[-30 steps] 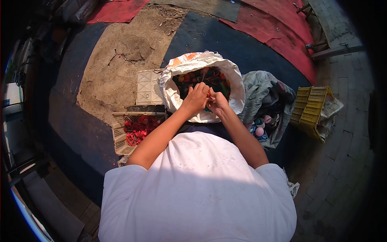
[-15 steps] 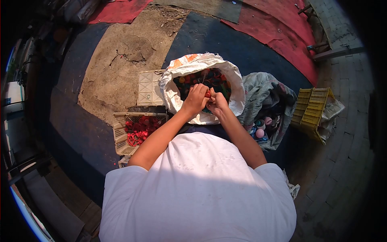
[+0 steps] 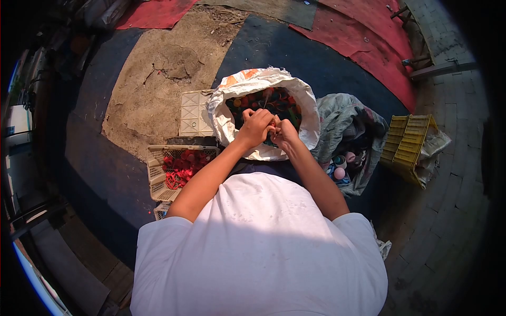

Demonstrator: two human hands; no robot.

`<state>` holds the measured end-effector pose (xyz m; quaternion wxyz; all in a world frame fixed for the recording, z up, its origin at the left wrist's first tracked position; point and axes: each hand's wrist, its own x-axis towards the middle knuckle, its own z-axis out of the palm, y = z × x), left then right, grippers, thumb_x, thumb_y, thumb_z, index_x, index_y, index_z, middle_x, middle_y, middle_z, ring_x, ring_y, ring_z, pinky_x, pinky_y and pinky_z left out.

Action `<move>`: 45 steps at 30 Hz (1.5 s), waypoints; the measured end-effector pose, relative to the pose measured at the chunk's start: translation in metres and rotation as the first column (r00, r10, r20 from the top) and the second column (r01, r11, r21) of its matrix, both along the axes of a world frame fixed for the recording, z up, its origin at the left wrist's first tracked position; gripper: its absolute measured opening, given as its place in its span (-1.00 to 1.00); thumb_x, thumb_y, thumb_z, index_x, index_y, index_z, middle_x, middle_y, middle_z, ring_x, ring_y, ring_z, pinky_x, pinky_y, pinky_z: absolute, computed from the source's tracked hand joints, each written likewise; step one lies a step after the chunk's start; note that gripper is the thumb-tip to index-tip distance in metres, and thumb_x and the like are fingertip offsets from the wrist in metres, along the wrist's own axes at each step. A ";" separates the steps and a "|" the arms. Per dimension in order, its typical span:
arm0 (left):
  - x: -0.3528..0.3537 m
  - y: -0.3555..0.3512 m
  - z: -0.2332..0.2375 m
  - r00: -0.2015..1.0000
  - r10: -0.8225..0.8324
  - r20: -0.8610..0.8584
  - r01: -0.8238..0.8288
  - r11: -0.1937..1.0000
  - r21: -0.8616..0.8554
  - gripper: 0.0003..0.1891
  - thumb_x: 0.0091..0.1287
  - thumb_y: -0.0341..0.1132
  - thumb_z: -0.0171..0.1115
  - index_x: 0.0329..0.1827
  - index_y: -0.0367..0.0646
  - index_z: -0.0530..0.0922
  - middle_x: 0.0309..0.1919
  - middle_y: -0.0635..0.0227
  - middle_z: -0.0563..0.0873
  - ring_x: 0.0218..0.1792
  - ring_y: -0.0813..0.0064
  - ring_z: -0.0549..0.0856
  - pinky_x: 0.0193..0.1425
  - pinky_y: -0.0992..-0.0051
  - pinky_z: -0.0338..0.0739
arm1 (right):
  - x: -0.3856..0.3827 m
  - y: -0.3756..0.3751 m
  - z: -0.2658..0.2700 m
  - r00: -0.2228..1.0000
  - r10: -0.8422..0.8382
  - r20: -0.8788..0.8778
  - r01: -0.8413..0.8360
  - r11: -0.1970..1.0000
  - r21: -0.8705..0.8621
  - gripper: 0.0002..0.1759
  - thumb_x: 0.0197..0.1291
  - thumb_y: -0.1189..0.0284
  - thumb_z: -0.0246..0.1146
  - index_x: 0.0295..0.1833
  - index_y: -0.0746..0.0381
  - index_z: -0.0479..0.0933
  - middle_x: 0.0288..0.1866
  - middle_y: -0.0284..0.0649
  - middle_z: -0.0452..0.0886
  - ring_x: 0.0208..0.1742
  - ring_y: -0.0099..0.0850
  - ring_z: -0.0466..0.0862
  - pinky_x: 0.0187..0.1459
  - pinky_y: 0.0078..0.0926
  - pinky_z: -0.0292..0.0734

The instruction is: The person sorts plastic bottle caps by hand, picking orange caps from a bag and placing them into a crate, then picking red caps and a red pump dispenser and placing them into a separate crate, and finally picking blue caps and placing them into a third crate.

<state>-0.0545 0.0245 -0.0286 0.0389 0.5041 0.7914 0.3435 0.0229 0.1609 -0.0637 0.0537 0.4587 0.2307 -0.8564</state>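
Observation:
My left hand (image 3: pixel 255 128) and my right hand (image 3: pixel 285 134) meet over the mouth of a white woven sack (image 3: pixel 221 117). Pinched between their fingers is a small red plastic piece (image 3: pixel 273 126), mostly covered by the fingertips. Inside the sack lie many small plastic parts (image 3: pixel 269 98) in red, dark green and orange. To the left, a beige plastic crate (image 3: pixel 156 172) holds red plastic parts (image 3: pixel 182 169).
Right of the white sack stands a grey-green woven sack (image 3: pixel 332 113) with pink and white items (image 3: pixel 340 173) in it. Farther right is a yellow crate (image 3: pixel 405 143) with clear plastic. A whitish crate (image 3: pixel 194 113) touches the white sack's left side. Blue and red mats cover the ground.
My fingers have shifted slightly around the red piece, and less of it shows now. The left fingers look more bent. Sacks and crates have stayed in place.

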 end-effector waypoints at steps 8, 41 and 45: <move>0.010 -0.005 0.001 0.998 -0.050 -0.049 0.050 0.999 0.013 -0.75 0.16 -0.45 0.35 -0.10 -0.04 0.59 -0.23 0.39 0.58 -0.07 0.35 0.59 0.08 0.26 0.22 | 0.007 0.006 0.002 0.990 0.140 0.034 -0.134 0.980 -0.145 -0.84 0.19 0.60 -0.02 -0.23 0.15 0.45 -0.44 -0.34 0.46 -0.57 -0.52 0.40 -0.39 -0.47 0.21; -0.001 0.006 -0.016 0.586 0.513 0.627 -0.563 0.814 -0.139 -0.59 0.45 0.07 0.33 -0.06 -0.14 0.72 -0.12 0.38 0.77 -0.03 0.43 0.71 0.02 0.39 0.54 | 0.016 0.034 0.034 0.935 0.066 -0.349 0.062 0.937 0.343 -0.63 0.44 0.38 0.34 0.26 0.27 0.53 0.11 -0.16 0.74 -0.12 -0.59 0.68 -0.09 -0.64 0.58; -0.002 0.009 -0.019 -0.124 0.096 0.988 -0.614 0.774 -0.152 -0.49 0.57 0.14 0.10 0.18 -0.16 0.57 0.07 0.25 0.75 0.04 0.37 0.73 0.04 0.39 0.62 | 0.021 0.017 0.034 0.926 0.254 -0.281 -0.035 0.795 0.605 -0.63 0.35 0.40 0.44 0.19 0.31 0.60 0.04 -0.21 0.76 -0.06 -0.54 0.72 -0.02 -0.61 0.62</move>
